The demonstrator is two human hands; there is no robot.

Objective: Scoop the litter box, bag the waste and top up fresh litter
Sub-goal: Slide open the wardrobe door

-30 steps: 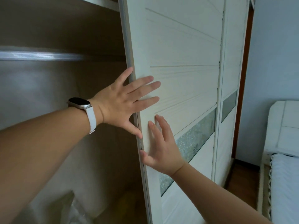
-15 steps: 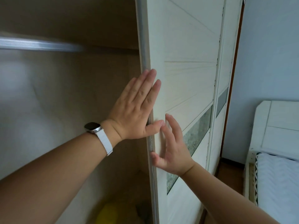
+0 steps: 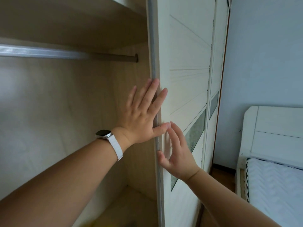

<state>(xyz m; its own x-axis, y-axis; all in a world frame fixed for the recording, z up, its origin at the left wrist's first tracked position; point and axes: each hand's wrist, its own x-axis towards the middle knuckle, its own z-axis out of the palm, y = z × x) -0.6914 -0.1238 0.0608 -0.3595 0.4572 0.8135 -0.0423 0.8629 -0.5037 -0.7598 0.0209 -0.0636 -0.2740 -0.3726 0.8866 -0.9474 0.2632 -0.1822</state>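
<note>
At the wardrobe (image 3: 65,104) opening: left hand (image 3: 141,115) flat, fingers straight and spread, pressed on the edge of the white sliding door (image 3: 188,54), thumb on its face, holding nothing. Right hand (image 3: 177,154) just below, fingers straight, touching the door face, holding nothing. Watch (image 3: 105,134) on left wrist. Hanging rail (image 3: 41,52) above. Bed (image 3: 275,185) at right. Blurred yellow thing (image 3: 98,224) on the wardrobe floor. Cannot tell where the litter box is.

The left hand (image 3: 141,115), fingers straight, presses flat against the leading edge of a white sliding wardrobe door (image 3: 188,54); the right hand (image 3: 178,154), fingers extended, touches the door face just below. A white-strapped smartwatch (image 3: 105,134) sits on the left wrist. Inside the wardrobe runs a metal hanging rail (image 3: 49,52); a white bed (image 3: 275,185) stands at right.
</note>
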